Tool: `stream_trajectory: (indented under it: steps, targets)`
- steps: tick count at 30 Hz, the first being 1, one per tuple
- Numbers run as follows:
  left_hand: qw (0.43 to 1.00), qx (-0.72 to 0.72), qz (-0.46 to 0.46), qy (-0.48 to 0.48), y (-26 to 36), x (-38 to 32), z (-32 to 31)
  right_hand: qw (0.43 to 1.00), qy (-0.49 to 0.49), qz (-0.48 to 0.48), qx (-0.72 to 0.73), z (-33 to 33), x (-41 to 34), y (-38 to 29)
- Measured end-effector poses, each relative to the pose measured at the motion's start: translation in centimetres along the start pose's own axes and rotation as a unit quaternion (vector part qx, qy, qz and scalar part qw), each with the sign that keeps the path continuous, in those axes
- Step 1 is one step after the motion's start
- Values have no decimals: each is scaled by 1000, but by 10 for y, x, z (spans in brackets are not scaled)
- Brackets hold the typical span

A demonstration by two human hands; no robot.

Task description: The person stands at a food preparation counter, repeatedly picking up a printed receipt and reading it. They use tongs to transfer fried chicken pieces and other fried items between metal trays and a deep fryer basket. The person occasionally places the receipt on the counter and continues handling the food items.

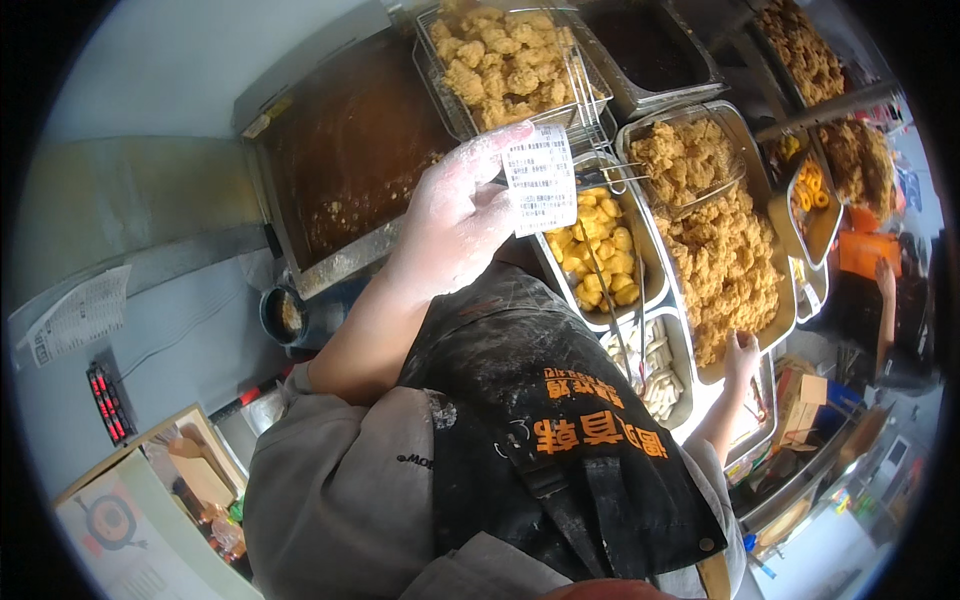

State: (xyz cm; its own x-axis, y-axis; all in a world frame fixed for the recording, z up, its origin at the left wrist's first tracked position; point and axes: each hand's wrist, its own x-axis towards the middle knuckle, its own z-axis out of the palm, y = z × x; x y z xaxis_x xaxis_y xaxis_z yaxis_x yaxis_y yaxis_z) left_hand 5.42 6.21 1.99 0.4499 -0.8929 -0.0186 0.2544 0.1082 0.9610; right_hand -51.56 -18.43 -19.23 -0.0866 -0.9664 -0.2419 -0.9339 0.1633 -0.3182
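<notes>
My left hand (461,217), dusted with white flour, pinches a printed paper receipt (541,180) between thumb and fingers, above the trays. Down at the right, my right hand (741,358) is at the near edge of a deep metal tray of fried chicken (724,262). Its fingers are partly bent beside the chicken; whether they grip anything is unclear. Under the receipt is a metal tray of yellow fried nuggets (600,255). Metal tongs (596,262) lie across it and reach over a tray of white stick-shaped pieces (652,367).
A wire fry basket of fried chicken pieces (510,60) sits at the top, beside a wide fryer of brown oil (352,150). Another wire basket (682,161) rests on the chicken tray. A co-worker's arm (886,315) shows at far right, near an orange bag (870,253).
</notes>
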Motion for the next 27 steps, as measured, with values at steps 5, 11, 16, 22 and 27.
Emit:
stream_trajectory:
  steps: [5, 11, 16, 22, 27]
  targets:
    - [998, -41, 2, -48, -3, 12, 15, 995, 90, 37, 29, 26, -22, 26]
    - [994, -42, 13, -97, 7, 22, 13, 992, 118, 46, 17, 39, -55, 17]
    - [993, -26, 28, -114, 14, 32, 0, 994, 69, 88, 21, 36, -69, 10]
    - [992, -55, 20, -116, 15, 38, -15, 994, 54, 94, -13, 13, -75, -28]
    - [989, -98, 40, -105, 12, 37, -27, 979, 97, -18, 176, -6, -50, -139]
